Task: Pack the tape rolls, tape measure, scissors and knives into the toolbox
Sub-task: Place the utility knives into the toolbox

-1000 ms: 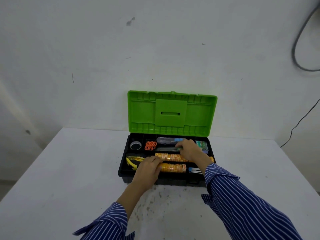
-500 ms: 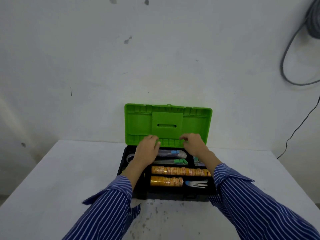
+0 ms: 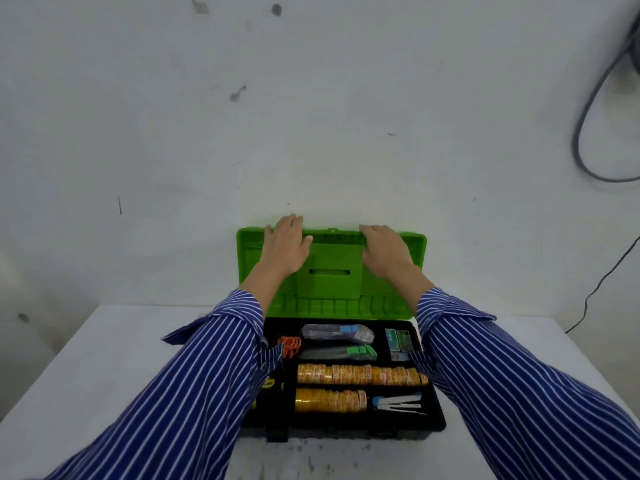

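Both hands reach to the top edge of the upright green lid: the left hand lies with fingers fairly straight over the rim, and the right hand curls over it. The toolbox sits on the table, with tape rolls packed in its tray. Swinging the lid down could trap a sleeve (both arms cross the open tray) or jam on a proud knife.

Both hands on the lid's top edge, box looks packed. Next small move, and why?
Probably pull the lid forward and down to shut it. Left hand and right hand rest on its top edge; tape rolls, knives and scissors lie in the toolbox.
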